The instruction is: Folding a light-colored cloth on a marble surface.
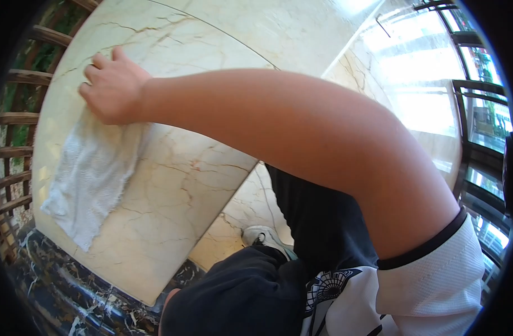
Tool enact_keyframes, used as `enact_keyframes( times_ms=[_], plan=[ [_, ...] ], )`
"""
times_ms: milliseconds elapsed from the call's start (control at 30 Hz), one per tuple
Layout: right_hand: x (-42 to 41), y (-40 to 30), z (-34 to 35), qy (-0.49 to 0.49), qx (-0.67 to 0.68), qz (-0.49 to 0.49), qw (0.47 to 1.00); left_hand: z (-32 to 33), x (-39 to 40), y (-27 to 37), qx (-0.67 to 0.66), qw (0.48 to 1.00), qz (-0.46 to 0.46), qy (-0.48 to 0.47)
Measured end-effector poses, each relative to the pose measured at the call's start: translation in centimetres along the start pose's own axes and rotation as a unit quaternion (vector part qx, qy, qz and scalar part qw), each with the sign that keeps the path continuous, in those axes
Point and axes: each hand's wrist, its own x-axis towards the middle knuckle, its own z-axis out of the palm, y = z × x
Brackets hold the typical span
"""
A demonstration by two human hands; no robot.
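Observation:
My right hand presses down on the upper end of a white terry cloth, its fingers partly curled. The cloth trails from under the palm toward the lower left, rumpled, with a frayed edge. Beneath both lies a cream marble slab with brown veins. My bare right forearm stretches across the view from a white sleeve with a black band. My left hand is out of view.
Wooden lattice runs along the left edge. Black veined marble borders the slab at lower left. Below the slab's straight edge, a sneaker stands on lower marble flooring. Dark-framed glass panes line the right, beside a glossy surface.

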Motion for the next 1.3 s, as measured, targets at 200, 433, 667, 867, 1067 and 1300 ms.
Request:
enact_keyframes(
  times_ms=[200,433,667,867,1067,1300],
  plan=[
    [0.5,-2.0,-0.7,0.066,0.035,-0.064,0.995,-1.3,6.2,3.3,-0.115,0.981,-0.076,0.137],
    [-1.6,-0.2,-1.5,0.056,0.157,-0.187,0.968,18.8,-3.4,-3.8,0.262,0.946,-0.132,-0.136],
    [-2.1,-1.6,-2.6,-0.017,0.076,-0.135,0.988,17.7,-4.2,-1.9,0.248,0.952,-0.131,-0.126],
    [-5.1,-2.8,-4.9,-0.067,0.053,-0.097,0.992,15.0,-4.5,0.8,0.209,0.955,-0.101,-0.184],
    [-6.3,-3.5,-3.4,-0.014,0.031,-0.056,0.998,14.4,-2.3,0.8,0.162,0.939,-0.142,-0.268],
    [-1.0,-2.2,-2.2,-0.050,0.026,-0.075,0.996,17.5,-0.9,-4.4,0.164,0.950,-0.144,-0.222]
  ],
)
